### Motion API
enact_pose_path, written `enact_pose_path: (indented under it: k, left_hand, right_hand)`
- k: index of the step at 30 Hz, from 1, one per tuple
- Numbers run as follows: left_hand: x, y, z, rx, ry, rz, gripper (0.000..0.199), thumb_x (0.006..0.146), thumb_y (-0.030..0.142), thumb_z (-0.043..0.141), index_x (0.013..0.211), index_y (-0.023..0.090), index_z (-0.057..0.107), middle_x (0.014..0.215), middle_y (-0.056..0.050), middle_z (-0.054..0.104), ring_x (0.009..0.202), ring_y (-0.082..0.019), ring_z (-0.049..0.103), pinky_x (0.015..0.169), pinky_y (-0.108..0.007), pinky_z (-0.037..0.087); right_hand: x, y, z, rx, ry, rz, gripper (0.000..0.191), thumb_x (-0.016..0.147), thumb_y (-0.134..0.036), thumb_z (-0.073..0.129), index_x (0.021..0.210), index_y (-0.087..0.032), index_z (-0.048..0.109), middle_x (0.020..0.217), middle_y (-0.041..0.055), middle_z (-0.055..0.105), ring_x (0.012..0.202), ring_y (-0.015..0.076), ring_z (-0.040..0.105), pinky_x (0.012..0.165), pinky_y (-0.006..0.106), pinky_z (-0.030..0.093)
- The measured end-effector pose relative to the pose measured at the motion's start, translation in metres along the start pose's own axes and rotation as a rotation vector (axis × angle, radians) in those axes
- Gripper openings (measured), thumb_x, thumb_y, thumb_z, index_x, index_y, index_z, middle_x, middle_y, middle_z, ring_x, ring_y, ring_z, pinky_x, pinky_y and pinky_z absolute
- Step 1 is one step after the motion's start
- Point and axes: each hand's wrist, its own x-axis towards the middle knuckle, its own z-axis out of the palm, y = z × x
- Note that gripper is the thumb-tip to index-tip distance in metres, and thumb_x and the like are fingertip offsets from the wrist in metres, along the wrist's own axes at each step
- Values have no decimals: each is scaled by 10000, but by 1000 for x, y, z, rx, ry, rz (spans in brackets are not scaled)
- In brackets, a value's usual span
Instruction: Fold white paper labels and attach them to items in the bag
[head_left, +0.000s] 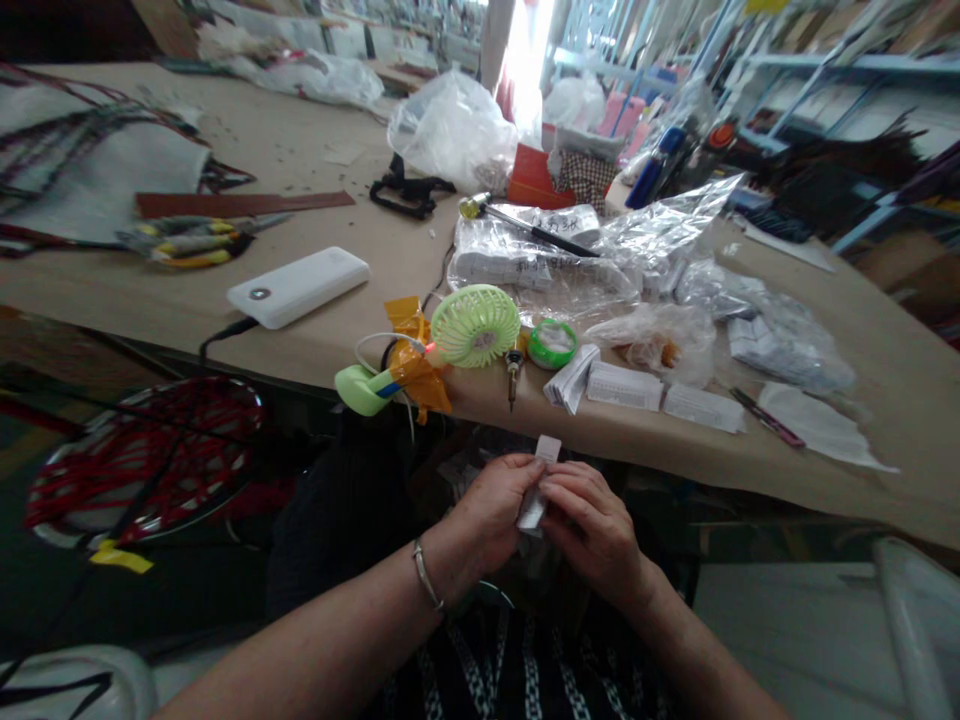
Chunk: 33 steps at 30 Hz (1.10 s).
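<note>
Just off the table's near edge, my left hand (pixel 499 505) pinches a narrow white paper label (pixel 548 449) between thumb and fingers. My right hand (pixel 596 515) grips the same label from the other side, and part of it is covered by the fingers. Its lower end shows below the fingertips. On the table in front lie a fanned bundle of white slips (pixel 573 378) and printed paper slips (pixel 624 386). A soldering iron-like tool (pixel 513 380) points over the edge, beside a green round tin (pixel 553 344).
A green handheld fan (pixel 475 326) with orange tape stands near the edge. A white power bank (pixel 300 287) lies left of it, with pliers (pixel 195 240) behind. Clear plastic bags (pixel 540 270), a seam ripper-like pen (pixel 766 418) and a red-strapped round stool (pixel 150 465) are around.
</note>
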Motion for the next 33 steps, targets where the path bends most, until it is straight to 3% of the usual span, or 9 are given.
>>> enact_pose_path:
  k: [4,6,8,11,19,33]
  left_hand:
    - [-6,3,2,110,26,-59,115,785,199,557,819,100,604,666,-59,625,513,-121,582,509,-244,466]
    - [-9,4,4,161,28,-73,138,802,227,542,844,106,593,668,-59,624,486,-117,576,499,-249,472]
    - [-11,3,4,197,5,-69,156,804,248,542,839,103,589,664,-59,621,469,-106,565,487,-237,466]
    - [-12,1,4,217,-37,-55,169,803,266,542,803,103,583,649,-57,612,460,-97,551,472,-221,453]
    - [-11,-2,1,224,-31,-33,195,795,296,549,803,105,590,561,-29,582,442,-94,532,452,-199,424]
    - [-9,-2,-2,266,-4,-44,175,810,256,499,815,104,586,571,-21,580,437,-88,520,444,-199,409]
  right_hand:
    - [5,4,-4,154,213,413,259,816,-269,570,1065,-197,551,1004,81,595,955,213,573,837,374,482]
    - [11,9,-4,280,227,594,258,818,-302,565,1052,-194,550,903,47,605,819,170,599,741,303,509]
    - [17,14,-4,405,170,663,272,810,-318,576,1049,-189,557,841,25,611,733,142,600,669,255,510]
    - [23,15,-1,410,136,653,275,809,-308,576,1056,-186,578,830,20,620,719,135,598,663,245,501]
    - [28,6,3,82,64,445,257,834,-237,523,1077,-197,596,930,45,610,855,166,586,781,288,471]
    - [25,6,7,102,63,494,316,835,-256,525,1144,-199,560,978,45,631,877,168,601,814,286,475]
